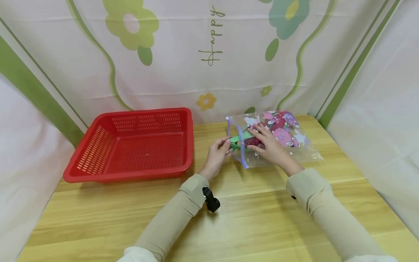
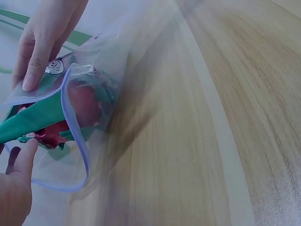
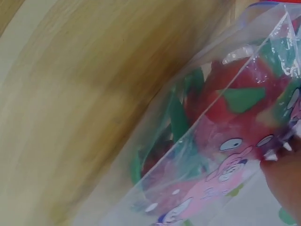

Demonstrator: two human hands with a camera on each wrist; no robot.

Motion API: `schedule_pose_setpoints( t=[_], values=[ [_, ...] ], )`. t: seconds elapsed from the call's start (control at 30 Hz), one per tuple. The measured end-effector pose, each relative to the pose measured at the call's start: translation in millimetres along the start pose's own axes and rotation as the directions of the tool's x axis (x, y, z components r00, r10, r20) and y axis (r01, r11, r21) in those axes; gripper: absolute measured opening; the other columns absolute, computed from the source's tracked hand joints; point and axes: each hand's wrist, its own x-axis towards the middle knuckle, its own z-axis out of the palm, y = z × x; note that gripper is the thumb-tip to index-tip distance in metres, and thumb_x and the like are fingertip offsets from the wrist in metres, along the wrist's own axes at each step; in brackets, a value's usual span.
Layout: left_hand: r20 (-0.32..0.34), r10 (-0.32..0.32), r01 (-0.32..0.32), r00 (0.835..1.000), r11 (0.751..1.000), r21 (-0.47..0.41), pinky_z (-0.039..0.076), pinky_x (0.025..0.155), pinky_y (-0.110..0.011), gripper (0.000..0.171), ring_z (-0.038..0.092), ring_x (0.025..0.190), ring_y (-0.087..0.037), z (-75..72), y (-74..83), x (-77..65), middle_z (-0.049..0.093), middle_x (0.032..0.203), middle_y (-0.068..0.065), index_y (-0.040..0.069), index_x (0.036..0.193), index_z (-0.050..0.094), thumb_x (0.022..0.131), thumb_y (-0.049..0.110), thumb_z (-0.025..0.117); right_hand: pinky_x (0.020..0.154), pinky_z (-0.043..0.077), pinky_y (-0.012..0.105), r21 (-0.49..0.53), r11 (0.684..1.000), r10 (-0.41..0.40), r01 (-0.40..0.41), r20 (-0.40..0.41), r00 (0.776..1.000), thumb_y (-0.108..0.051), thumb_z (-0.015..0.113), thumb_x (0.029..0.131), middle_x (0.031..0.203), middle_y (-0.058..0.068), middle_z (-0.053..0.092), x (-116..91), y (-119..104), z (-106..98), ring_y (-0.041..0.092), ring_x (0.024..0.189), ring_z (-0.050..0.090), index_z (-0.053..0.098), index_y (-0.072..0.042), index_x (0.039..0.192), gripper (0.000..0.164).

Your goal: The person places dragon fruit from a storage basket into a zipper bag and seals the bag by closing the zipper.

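Observation:
A clear zip bag (image 1: 302,151) with pink and purple cartoon prints and a purple-edged mouth lies at the table's back right. Inside it is a red dragon fruit with green leaf tips (image 2: 87,103); its leaves stick out at the mouth. My left hand (image 1: 216,154) pinches these leaves between thumb and fingers. On top of the bag rests my right hand (image 1: 270,145), fingers spread and mostly straight, pressing over the fruit. The right wrist view shows more red and green fruit (image 3: 164,183) deeper in the bag, partly hidden by the prints.
A red plastic basket (image 1: 131,176) with slotted walls stands to the left of the bag, nothing visible in it. Both stand on a wood-grain table (image 1: 229,225). A white flower-printed cloth (image 1: 176,47) hangs right behind, and white cloth flanks the sides.

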Motion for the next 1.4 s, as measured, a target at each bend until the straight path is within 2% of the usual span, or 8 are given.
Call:
schedule_pose_setpoints(
  t=[0.17, 0.3, 0.47, 0.67, 0.83, 0.97, 1.27, 1.4],
  values=[
    [-0.021, 0.001, -0.001, 1.000, 1.000, -0.008, 0.051, 0.097, -0.037, 0.039, 0.059, 0.109, -0.024, 0.4, 0.2, 0.8, 0.054, 0.124, -0.020, -0.003, 0.133, 0.051, 0.101, 0.019, 0.047, 0.116, 0.011, 0.062, -0.178, 0.980, -0.097, 0.087, -0.048, 0.994, -0.035, 0.070, 0.085, 0.156, 0.026, 0.020, -9, -13, 12, 0.044, 0.145, 0.015, 0.023, 0.004, 0.149, 0.088],
    [-0.061, 0.008, -0.011, 0.998, 0.999, -0.045, 0.051, 0.096, -0.043, 0.039, 0.060, 0.096, -0.018, -0.4, 0.5, 3.1, 0.058, 0.117, -0.019, -0.004, 0.133, 0.049, 0.099, 0.017, 0.050, 0.115, 0.016, 0.063, -0.260, 0.944, -0.217, 0.205, -0.016, 0.976, -0.045, 0.077, 0.074, 0.156, 0.030, 0.010, -19, -19, 24, 0.046, 0.145, 0.011, 0.013, 0.005, 0.150, 0.111],
    [-0.091, -0.007, 0.000, 0.996, 0.998, -0.068, 0.052, 0.095, -0.043, 0.038, 0.060, 0.092, -0.016, -1.2, 2.6, 4.7, 0.060, 0.115, -0.019, -0.003, 0.131, 0.049, 0.099, 0.017, 0.052, 0.115, 0.017, 0.062, -0.368, 0.901, -0.247, 0.232, 0.005, 0.969, -0.050, 0.084, 0.063, 0.155, 0.031, 0.004, -28, -19, 33, 0.047, 0.144, 0.008, 0.007, 0.002, 0.151, 0.128],
    [-0.095, -0.030, 0.025, 0.995, 0.998, -0.060, 0.050, 0.097, -0.045, 0.033, 0.061, 0.092, -0.017, 1.2, 4.9, 4.1, 0.061, 0.114, -0.020, -0.003, 0.125, 0.053, 0.099, 0.018, 0.051, 0.115, 0.018, 0.061, -0.476, 0.860, -0.218, 0.185, -0.014, 0.976, -0.028, 0.078, 0.077, 0.154, 0.032, 0.013, -29, -20, 44, 0.047, 0.143, 0.016, 0.017, 0.008, 0.148, 0.100],
    [-0.097, -0.036, 0.030, 0.995, 0.998, -0.056, 0.050, 0.097, -0.046, 0.034, 0.062, 0.094, -0.019, 2.1, 5.8, 3.3, 0.062, 0.114, -0.021, -0.003, 0.125, 0.053, 0.100, 0.018, 0.051, 0.116, 0.017, 0.060, -0.456, 0.876, -0.202, 0.158, -0.049, 0.978, -0.020, 0.060, 0.093, 0.155, 0.031, 0.014, -27, -23, 50, 0.046, 0.144, 0.016, 0.020, 0.008, 0.148, 0.073],
    [-0.097, -0.036, 0.032, 0.995, 0.998, -0.046, 0.050, 0.096, -0.045, 0.034, 0.062, 0.094, -0.018, 1.2, 6.4, 2.8, 0.062, 0.111, -0.018, -0.004, 0.125, 0.052, 0.100, 0.019, 0.050, 0.116, 0.022, 0.056, -0.466, 0.868, -0.232, 0.169, -0.079, 0.970, -0.021, 0.052, 0.097, 0.154, 0.030, 0.021, -25, -22, 48, 0.043, 0.143, 0.023, 0.026, 0.006, 0.147, 0.062],
    [-0.074, -0.040, 0.035, 0.997, 0.997, -0.065, 0.052, 0.095, -0.039, 0.037, 0.062, 0.098, -0.018, -2.4, 11.4, 3.3, 0.061, 0.111, -0.013, -0.002, 0.125, 0.054, 0.101, 0.025, 0.047, 0.105, 0.042, 0.049, -0.502, 0.819, -0.434, 0.279, -0.223, 0.873, -0.014, 0.062, 0.088, 0.139, 0.028, 0.049, -18, -13, 33, 0.041, 0.127, 0.049, 0.047, 0.005, 0.136, 0.054],
    [-0.030, -0.026, 0.024, 0.999, 0.996, -0.088, 0.052, 0.096, -0.038, 0.035, 0.061, 0.094, -0.014, -2.5, 14.4, 3.0, 0.061, 0.109, -0.009, -0.002, 0.127, 0.054, 0.101, 0.019, 0.048, 0.099, 0.046, 0.048, -0.507, 0.804, -0.505, 0.312, -0.302, 0.809, -0.025, 0.045, 0.099, 0.132, 0.027, 0.055, -18, -8, 24, 0.041, 0.121, 0.055, 0.054, 0.007, 0.129, 0.045]
  ],
)
